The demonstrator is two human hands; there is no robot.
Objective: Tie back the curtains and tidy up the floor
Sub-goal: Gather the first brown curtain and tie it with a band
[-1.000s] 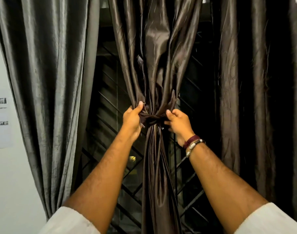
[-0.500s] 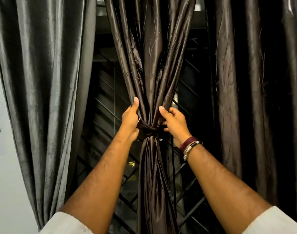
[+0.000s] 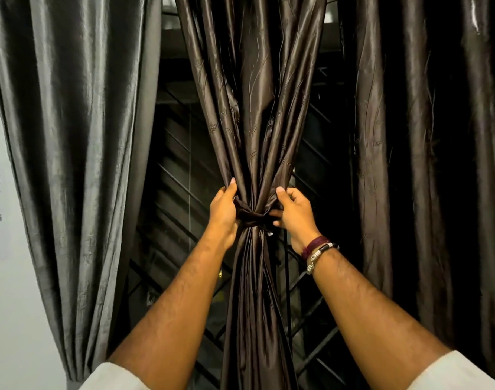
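The middle curtain hangs straight ahead, its brown satin folds drawn in to a narrow waist by a tie-back of the same cloth, knotted round it and lying between the two hands. The left hand holds the bundle at the knot's left side, thumb stretched up along a fold and fingers curled behind the cloth; the right hand pinches the fabric just above the knot on the other side, thumb on top and fingers tucked under, so each grip is closed on cloth rather than spread. Judging by the snug waist, this panel looks all but tied, with only a tug or some smoothing of pleats left. The grey curtain to the left and the dark curtain to the right both hang loose, so they seem still to do (if they are part of the job). The floor is out of view, so its state cannot be told. Behind the gap stands a window grille.
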